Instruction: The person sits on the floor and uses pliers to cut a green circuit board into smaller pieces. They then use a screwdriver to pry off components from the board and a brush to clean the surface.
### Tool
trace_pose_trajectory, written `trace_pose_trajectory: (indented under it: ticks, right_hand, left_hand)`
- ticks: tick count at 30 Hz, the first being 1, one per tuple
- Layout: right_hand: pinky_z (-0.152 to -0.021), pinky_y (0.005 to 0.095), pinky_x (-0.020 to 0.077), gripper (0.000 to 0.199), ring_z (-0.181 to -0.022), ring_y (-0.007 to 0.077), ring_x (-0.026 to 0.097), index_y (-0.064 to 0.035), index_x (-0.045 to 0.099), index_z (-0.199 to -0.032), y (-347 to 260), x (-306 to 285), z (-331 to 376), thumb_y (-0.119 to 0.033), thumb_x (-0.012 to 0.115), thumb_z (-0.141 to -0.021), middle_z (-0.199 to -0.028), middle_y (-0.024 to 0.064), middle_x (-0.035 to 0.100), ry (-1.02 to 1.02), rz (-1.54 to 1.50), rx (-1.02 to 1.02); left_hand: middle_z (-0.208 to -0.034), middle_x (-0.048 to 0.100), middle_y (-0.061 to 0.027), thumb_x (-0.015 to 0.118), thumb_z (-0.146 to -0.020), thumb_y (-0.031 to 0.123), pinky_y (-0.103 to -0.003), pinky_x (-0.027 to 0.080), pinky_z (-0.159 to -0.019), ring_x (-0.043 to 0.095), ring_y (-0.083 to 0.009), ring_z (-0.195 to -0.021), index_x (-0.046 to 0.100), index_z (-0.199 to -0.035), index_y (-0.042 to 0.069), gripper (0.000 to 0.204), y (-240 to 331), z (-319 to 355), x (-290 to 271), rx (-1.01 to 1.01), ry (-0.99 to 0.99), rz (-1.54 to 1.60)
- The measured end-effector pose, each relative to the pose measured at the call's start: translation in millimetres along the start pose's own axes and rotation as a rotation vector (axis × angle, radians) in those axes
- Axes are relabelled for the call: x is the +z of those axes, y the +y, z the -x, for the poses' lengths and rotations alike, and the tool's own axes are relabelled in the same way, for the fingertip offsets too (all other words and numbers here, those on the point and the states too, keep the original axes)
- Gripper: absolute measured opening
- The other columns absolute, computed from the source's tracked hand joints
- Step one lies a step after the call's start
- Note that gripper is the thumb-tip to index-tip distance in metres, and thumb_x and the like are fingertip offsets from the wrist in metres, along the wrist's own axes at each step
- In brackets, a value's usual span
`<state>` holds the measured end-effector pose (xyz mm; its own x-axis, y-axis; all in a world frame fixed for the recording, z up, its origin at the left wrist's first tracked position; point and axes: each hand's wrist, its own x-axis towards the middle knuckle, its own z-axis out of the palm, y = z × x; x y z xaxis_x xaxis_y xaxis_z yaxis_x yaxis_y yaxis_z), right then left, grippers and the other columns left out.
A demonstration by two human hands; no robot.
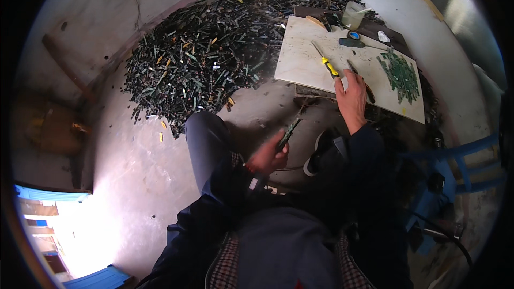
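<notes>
My left hand (269, 155), slightly blurred, is closed round a dark green circuit board strip (289, 132) above my lap. My right hand (352, 99) reaches over the near edge of a pale board (302, 53), its fingers stretched out. Its index finger is at the handle end of a yellow-and-black screwdriver (329, 67). Partly under the same hand lies a dark tool with an orange-marked handle (370, 94), perhaps pliers; whether the fingers grip it is hard to see. Right of it is a pile of green strips (399, 77).
A large heap of dark strips (198, 59) covers the floor ahead and left. On or behind the board are a dark-handled screwdriver (352, 43), a blue tape roll (353, 35) and a plastic cup (353, 16). A blue chair frame (460, 166) stands at the right.
</notes>
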<state>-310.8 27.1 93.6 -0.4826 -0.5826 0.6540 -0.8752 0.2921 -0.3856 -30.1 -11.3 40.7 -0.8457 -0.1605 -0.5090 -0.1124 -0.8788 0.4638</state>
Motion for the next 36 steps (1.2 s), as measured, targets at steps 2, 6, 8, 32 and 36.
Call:
trace_pose_trajectory:
  ticks: [2, 6, 8, 32, 36]
  right_hand:
    - [-0.087, 0.0468, 0.0469, 0.031, -0.095, 0.0375, 0.06, -0.0013, 0.065, -0.109, 6.2, 19.0, -5.1, -0.023, 0.068, -0.087, -0.099, 0.0194, 0.064, -0.063, 0.084, 0.005]
    - [-0.085, 0.0462, 0.0476, 0.035, -0.097, 0.0378, 0.059, -0.0034, 0.066, -0.111, 18.6, 43.5, -8.8, -0.029, 0.067, -0.087, -0.101, 0.0177, 0.063, -0.171, 0.254, 0.07]
    - [-0.083, 0.0475, 0.0472, 0.031, -0.097, 0.0381, 0.058, -0.0043, 0.067, -0.108, 19.8, 49.7, -12.5, -0.028, 0.067, -0.087, -0.101, 0.0172, 0.063, -0.209, 0.215, 0.118]
    - [-0.07, 0.0258, 0.0462, 0.024, -0.077, 0.016, 0.059, 0.0023, 0.067, -0.112, -19.6, -30.0, 8.2, -0.006, 0.066, -0.09, -0.092, 0.0112, 0.065, -0.471, -0.494, 0.264]
    - [-0.074, 0.0282, 0.0497, 0.025, -0.083, 0.0205, 0.064, 0.0018, 0.067, -0.112, -20.5, -30.6, 9.1, -0.002, 0.066, -0.088, -0.098, 0.014, 0.066, -0.418, -0.452, 0.201]
  left_hand:
    - [-0.054, 0.035, 0.0032, 0.039, -0.1, 0.057, -0.028, 0.024, -0.043, 0.026, -0.0103, -0.042, 0.051, -0.073, 0.013, 0.053, 18.2, -10.1, -2.4, 0.011, 0.023, 0.001]
    - [-0.055, 0.033, 0.0035, 0.036, -0.101, 0.056, -0.028, 0.023, -0.043, 0.025, -0.0102, -0.042, 0.052, -0.074, 0.013, 0.053, 57.7, -23.3, -3.0, 0.07, 0.045, -0.015]
    - [-0.055, 0.033, 0.0039, 0.035, -0.101, 0.056, -0.028, 0.023, -0.043, 0.025, -0.0102, -0.042, 0.052, -0.075, 0.013, 0.053, 74.3, -30.8, -8.4, 0.063, 0.053, -0.051]
    - [-0.056, 0.03, 0.0032, 0.046, -0.099, 0.053, -0.027, 0.02, -0.043, 0.022, -0.0097, -0.043, 0.049, -0.076, 0.011, 0.048, 121.0, -89.0, 0.3, 0.053, 0.189, -0.044]
    - [-0.056, 0.03, 0.003, 0.047, -0.098, 0.055, -0.028, 0.02, -0.043, 0.022, -0.0102, -0.044, 0.05, -0.076, 0.011, 0.05, 118.7, -91.9, -1.4, 0.075, 0.175, -0.048]
